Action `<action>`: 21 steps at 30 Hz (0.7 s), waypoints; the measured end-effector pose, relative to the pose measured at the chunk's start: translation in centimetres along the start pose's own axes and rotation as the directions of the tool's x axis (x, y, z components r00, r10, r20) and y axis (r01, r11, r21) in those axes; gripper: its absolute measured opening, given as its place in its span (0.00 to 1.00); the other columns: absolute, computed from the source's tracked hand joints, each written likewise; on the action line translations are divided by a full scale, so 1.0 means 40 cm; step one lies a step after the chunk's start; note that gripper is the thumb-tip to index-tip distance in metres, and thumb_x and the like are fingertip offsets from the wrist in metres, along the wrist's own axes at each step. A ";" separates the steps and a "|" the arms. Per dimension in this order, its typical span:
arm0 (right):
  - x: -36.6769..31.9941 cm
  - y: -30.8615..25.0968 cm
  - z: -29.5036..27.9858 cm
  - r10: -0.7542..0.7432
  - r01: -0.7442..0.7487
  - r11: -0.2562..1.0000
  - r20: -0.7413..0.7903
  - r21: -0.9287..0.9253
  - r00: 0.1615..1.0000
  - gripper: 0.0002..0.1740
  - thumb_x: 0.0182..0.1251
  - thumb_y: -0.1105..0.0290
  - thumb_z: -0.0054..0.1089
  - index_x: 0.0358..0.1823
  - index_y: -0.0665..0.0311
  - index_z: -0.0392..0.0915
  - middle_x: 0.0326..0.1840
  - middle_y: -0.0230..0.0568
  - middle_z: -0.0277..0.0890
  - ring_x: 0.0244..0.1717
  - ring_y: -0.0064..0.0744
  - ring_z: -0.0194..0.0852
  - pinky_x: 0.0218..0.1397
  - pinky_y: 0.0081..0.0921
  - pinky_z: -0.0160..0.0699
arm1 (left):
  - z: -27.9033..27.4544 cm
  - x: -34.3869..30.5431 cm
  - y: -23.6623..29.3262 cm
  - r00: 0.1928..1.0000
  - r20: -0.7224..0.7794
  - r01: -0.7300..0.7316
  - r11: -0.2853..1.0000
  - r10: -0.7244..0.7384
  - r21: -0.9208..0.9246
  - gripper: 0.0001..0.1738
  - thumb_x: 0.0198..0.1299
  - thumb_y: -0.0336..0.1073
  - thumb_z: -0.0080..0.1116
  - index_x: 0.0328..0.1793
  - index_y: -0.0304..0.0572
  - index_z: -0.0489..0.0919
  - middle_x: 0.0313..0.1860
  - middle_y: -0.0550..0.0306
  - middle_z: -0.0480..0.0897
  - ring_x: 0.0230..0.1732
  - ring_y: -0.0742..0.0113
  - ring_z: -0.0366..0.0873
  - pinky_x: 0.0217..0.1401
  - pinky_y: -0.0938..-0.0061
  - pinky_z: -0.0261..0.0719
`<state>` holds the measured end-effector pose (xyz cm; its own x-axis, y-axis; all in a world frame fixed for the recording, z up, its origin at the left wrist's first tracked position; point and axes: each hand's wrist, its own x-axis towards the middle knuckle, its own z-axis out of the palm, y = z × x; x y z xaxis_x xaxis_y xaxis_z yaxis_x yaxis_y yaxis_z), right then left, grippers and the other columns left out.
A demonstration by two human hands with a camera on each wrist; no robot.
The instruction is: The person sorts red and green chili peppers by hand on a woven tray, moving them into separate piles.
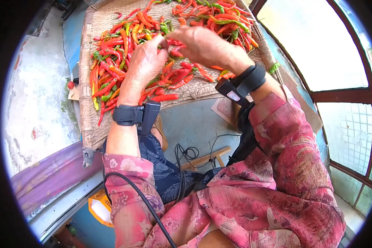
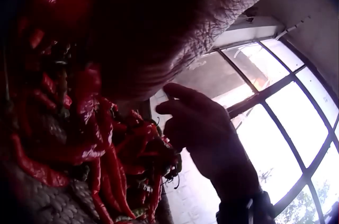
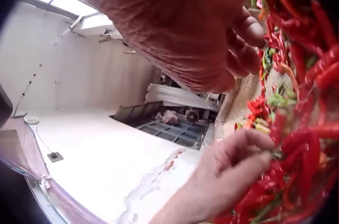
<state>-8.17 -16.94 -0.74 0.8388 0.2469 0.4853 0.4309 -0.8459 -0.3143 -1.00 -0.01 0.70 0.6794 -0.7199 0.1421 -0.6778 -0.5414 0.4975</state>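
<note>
Many red chili peppers (image 1: 111, 53), some orange, yellow or green, lie heaped on a woven tray (image 1: 87, 82). My left hand (image 1: 146, 60) is over the middle of the heap, its fingers bent toward the right hand. In the right wrist view the thumb and forefinger of the left hand (image 3: 228, 168) pinch a red chili pepper (image 3: 278, 128) near its stem. My right hand (image 1: 208, 45) hovers beside it, fingertips close to the left ones. In the left wrist view the right hand (image 2: 198, 123) has loosely bent fingers, with nothing visible between them.
The tray's near edge lies just ahead of my lap. Black cables (image 1: 186, 155) and a small wooden stool (image 1: 206, 159) are below. Framed windows (image 1: 339, 49) stand at the right, a peeling white wall (image 1: 41, 95) at the left. Purple cloth (image 1: 53, 173) hangs at lower left.
</note>
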 end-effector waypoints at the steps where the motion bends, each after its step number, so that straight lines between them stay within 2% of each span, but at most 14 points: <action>1: -0.004 0.000 0.033 0.009 -0.009 1.000 0.009 0.023 1.000 0.09 0.54 0.75 0.51 0.37 0.67 0.71 0.35 0.54 0.75 0.36 0.50 0.78 0.33 0.43 0.79 | 0.000 0.006 -0.014 0.999 -0.041 -0.003 0.999 0.002 -0.035 0.09 0.57 0.33 0.52 0.41 0.38 0.75 0.33 0.47 0.81 0.37 0.56 0.81 0.42 0.68 0.76; 2: -0.009 0.000 0.046 -0.020 0.020 0.999 -0.006 0.050 1.000 0.23 0.53 0.74 0.58 0.52 0.68 0.65 0.40 0.51 0.74 0.37 0.50 0.77 0.39 0.38 0.77 | 0.004 0.008 -0.024 0.999 -0.043 0.001 0.999 -0.003 -0.034 0.09 0.57 0.33 0.52 0.41 0.38 0.75 0.33 0.47 0.81 0.37 0.56 0.81 0.42 0.68 0.76; 5: 0.005 -0.011 0.050 0.074 -0.074 0.997 0.009 -0.001 0.997 0.18 0.55 0.72 0.59 0.47 0.64 0.68 0.34 0.50 0.75 0.36 0.51 0.77 0.35 0.40 0.76 | 0.027 0.020 -0.064 0.991 -0.115 -0.097 0.960 0.069 -0.264 0.07 0.63 0.31 0.50 0.45 0.38 0.72 0.33 0.60 0.79 0.34 0.77 0.75 0.36 0.79 0.75; 7: 0.015 -0.021 0.027 0.104 -0.106 0.993 -0.031 -0.058 0.994 0.15 0.57 0.70 0.60 0.45 0.62 0.70 0.26 0.49 0.75 0.31 0.52 0.77 0.31 0.43 0.75 | 0.015 0.016 -0.046 0.993 -0.112 -0.071 0.950 0.038 -0.303 0.07 0.64 0.32 0.50 0.46 0.39 0.72 0.33 0.60 0.79 0.34 0.76 0.75 0.34 0.81 0.74; 8: 0.015 -0.025 0.013 0.064 -0.074 0.993 -0.101 -0.095 0.993 0.11 0.54 0.71 0.57 0.39 0.63 0.69 0.23 0.49 0.76 0.27 0.50 0.79 0.27 0.42 0.77 | 0.013 0.017 -0.045 0.992 -0.122 -0.070 0.951 0.034 -0.301 0.07 0.64 0.33 0.50 0.46 0.40 0.73 0.33 0.60 0.80 0.34 0.76 0.75 0.34 0.81 0.74; 12: 0.015 -0.005 -0.015 0.093 -0.106 0.988 -0.115 -0.112 0.989 0.07 0.55 0.71 0.57 0.34 0.62 0.71 0.22 0.49 0.76 0.27 0.50 0.78 0.28 0.43 0.76 | 0.004 0.018 -0.048 0.982 -0.188 -0.034 0.969 -0.013 -0.246 0.07 0.64 0.35 0.52 0.44 0.42 0.75 0.32 0.59 0.81 0.34 0.75 0.77 0.36 0.79 0.75; 14: 0.018 0.006 -0.025 0.111 -0.125 0.987 -0.133 -0.102 0.985 0.05 0.55 0.71 0.57 0.32 0.63 0.72 0.22 0.48 0.76 0.27 0.50 0.78 0.28 0.43 0.76 | 0.001 0.026 -0.065 0.962 -0.273 -0.014 0.989 -0.027 -0.148 0.07 0.63 0.37 0.53 0.42 0.44 0.77 0.33 0.58 0.81 0.34 0.73 0.78 0.39 0.77 0.75; 15: 0.023 0.017 -0.032 0.153 -0.158 0.987 -0.200 -0.010 0.968 0.05 0.55 0.70 0.56 0.30 0.63 0.73 0.21 0.49 0.76 0.27 0.51 0.78 0.29 0.42 0.76 | -0.004 0.026 -0.066 0.964 -0.248 0.058 0.989 -0.091 -0.139 0.08 0.61 0.39 0.55 0.42 0.44 0.77 0.34 0.58 0.81 0.35 0.71 0.78 0.42 0.74 0.75; 16: 0.026 0.028 -0.040 0.200 -0.184 0.979 -0.263 0.084 0.944 0.05 0.55 0.70 0.56 0.27 0.64 0.73 0.21 0.49 0.75 0.27 0.52 0.77 0.29 0.42 0.76 | 0.003 0.030 -0.079 0.959 -0.270 0.052 0.991 -0.084 -0.126 0.08 0.60 0.38 0.57 0.42 0.44 0.77 0.30 0.61 0.79 0.30 0.75 0.75 0.35 0.78 0.73; 17: 0.029 0.039 -0.050 0.233 -0.178 0.963 -0.295 0.204 0.927 0.07 0.56 0.69 0.57 0.27 0.66 0.74 0.20 0.49 0.75 0.25 0.49 0.77 0.28 0.38 0.76 | 0.006 0.033 -0.083 0.957 -0.231 0.109 0.957 -0.174 -0.269 0.09 0.59 0.40 0.59 0.41 0.46 0.78 0.30 0.60 0.81 0.30 0.73 0.77 0.33 0.76 0.74; 18: 0.025 0.035 -0.078 0.356 -0.289 0.907 -0.190 0.307 0.915 0.12 0.65 0.64 0.56 0.33 0.67 0.74 0.24 0.33 0.75 0.25 0.19 0.73 0.28 0.22 0.74 | 0.008 0.035 -0.081 0.950 -0.178 0.168 0.900 -0.257 -0.403 0.10 0.57 0.41 0.62 0.41 0.47 0.78 0.30 0.58 0.82 0.30 0.70 0.79 0.32 0.74 0.76; 19: 0.032 0.020 -0.102 0.463 -0.352 0.807 -0.137 0.475 0.876 0.11 0.65 0.65 0.55 0.32 0.68 0.73 0.22 0.37 0.75 0.22 0.24 0.72 0.24 0.24 0.71 | 0.005 0.034 -0.070 0.952 -0.174 0.166 0.901 -0.253 -0.400 0.10 0.57 0.41 0.62 0.41 0.47 0.78 0.30 0.58 0.82 0.30 0.70 0.79 0.32 0.74 0.76; 20: 0.036 0.011 -0.119 0.553 -0.399 0.673 -0.066 0.623 0.830 0.11 0.65 0.66 0.54 0.31 0.68 0.72 0.20 0.41 0.75 0.19 0.29 0.70 0.21 0.27 0.68 | 0.001 0.031 -0.057 0.972 -0.055 0.156 0.796 -0.230 -0.585 0.13 0.55 0.42 0.64 0.42 0.45 0.79 0.32 0.61 0.81 0.30 0.75 0.77 0.31 0.77 0.74; 21: 0.032 0.021 -0.126 0.552 -0.456 0.589 0.080 0.667 0.830 0.12 0.68 0.64 0.53 0.32 0.65 0.71 0.23 0.32 0.75 0.20 0.15 0.65 0.20 0.16 0.64 | -0.003 0.028 -0.039 0.982 0.059 0.164 0.652 -0.180 -0.741 0.16 0.54 0.42 0.67 0.44 0.43 0.79 0.34 0.64 0.81 0.31 0.79 0.75 0.31 0.80 0.73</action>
<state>-8.41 -19.71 3.74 0.9606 -0.2244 0.1641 0.0933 -0.2958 -0.9507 0.84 0.07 0.18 0.7723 -0.6353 -0.0006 -0.1221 -0.1493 0.9812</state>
